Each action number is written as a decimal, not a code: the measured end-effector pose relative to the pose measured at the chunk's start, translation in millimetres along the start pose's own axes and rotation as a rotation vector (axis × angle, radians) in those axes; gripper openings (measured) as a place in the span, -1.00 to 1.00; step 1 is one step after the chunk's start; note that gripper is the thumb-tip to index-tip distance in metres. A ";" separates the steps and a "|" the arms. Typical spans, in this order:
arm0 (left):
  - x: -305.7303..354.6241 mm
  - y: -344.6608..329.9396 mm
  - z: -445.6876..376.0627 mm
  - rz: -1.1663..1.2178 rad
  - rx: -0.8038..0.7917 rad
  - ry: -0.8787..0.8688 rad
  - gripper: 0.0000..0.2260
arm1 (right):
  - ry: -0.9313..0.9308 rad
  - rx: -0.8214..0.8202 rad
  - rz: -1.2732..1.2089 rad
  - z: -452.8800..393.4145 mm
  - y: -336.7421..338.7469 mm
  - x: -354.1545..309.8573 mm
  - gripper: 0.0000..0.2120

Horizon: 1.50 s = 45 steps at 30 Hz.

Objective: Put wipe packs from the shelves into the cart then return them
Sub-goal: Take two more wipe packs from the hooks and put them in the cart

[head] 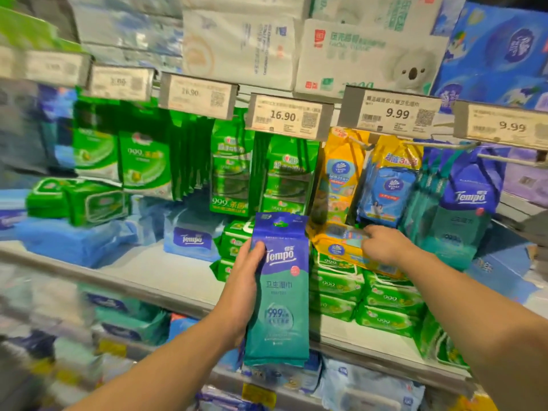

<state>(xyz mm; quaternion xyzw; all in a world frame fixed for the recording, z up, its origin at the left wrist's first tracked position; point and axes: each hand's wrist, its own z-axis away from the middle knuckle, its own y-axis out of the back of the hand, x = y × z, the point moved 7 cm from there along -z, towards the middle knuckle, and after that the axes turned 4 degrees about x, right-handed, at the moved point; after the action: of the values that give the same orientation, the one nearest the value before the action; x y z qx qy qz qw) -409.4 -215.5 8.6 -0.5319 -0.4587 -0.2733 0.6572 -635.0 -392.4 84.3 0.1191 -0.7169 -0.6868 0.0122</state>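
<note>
Shelf (166, 274) holds many wipe packs. Left hand (244, 284) has its grip curled round a tall blue-green pack (280, 292), upright before the shelf. Right hand (384, 246) pinches a yellow pack (338, 247) lying on green packs (336, 287).

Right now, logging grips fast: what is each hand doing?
Left hand: holding the Tempo pack.
Right hand: touching the yellow pack; grip cannot be told.

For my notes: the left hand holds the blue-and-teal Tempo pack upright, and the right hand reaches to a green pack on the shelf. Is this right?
Not quite. In the head view the right hand reaches to a yellow wipe pack lying on the green stacks, not a green one. The left hand does hold the Tempo pack upright.
</note>
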 end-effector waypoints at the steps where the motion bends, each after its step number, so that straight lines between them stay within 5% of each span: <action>1: 4.1 3.4 -0.7 -0.005 0.015 -0.007 -0.77 | -0.018 0.006 -0.002 -0.7 0.6 0.1 -0.51; 3: 9.2 7.6 -2.8 -0.007 0.038 -0.021 -0.68 | -0.043 -0.002 0.021 0.9 2.0 -3.0 -0.48; 5: 14.3 7.2 -2.4 0.006 0.055 -0.027 -0.78 | -0.065 0.009 0.066 4.9 3.6 -6.2 -0.49; 10: 19.2 -5.4 1.7 0.009 0.055 -0.012 -0.81 | -0.076 -0.040 -0.011 11.9 -6.7 -7.7 -0.23; 15: 3.2 -14.7 3.4 0.013 0.087 0.117 -0.44 | -0.081 -0.048 -0.063 27.7 -11.5 -12.5 -0.23; 19: -7.7 -21.4 6.2 0.013 0.057 0.178 -0.42 | -0.118 0.061 -0.092 34.5 -9.9 -8.2 -0.23; 23: -12.2 -26.1 7.9 0.001 -0.008 0.194 -0.48 | -0.199 0.071 -0.357 45.7 -16.4 1.1 -0.23; 30: -13.8 -27.9 5.4 0.020 -0.051 0.219 -0.49 | -0.169 -0.006 -1.018 89.3 -46.2 -1.6 -0.49; 37: -26.7 -38.6 10.7 0.034 -0.159 0.283 -0.52 | -0.301 0.239 -1.320 159.8 -70.7 7.3 -0.52; 45: -60.4 -59.8 35.3 -0.017 -0.353 0.391 -0.54 | -0.487 0.428 -1.290 235.1 -89.0 40.8 -0.48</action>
<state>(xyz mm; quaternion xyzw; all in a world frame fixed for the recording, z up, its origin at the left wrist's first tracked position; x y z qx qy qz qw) -497.1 -206.8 -18.1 -0.5714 -0.2727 -0.4521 0.6283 -703.5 -171.7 -22.8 0.3619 -0.6052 -0.4088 -0.5793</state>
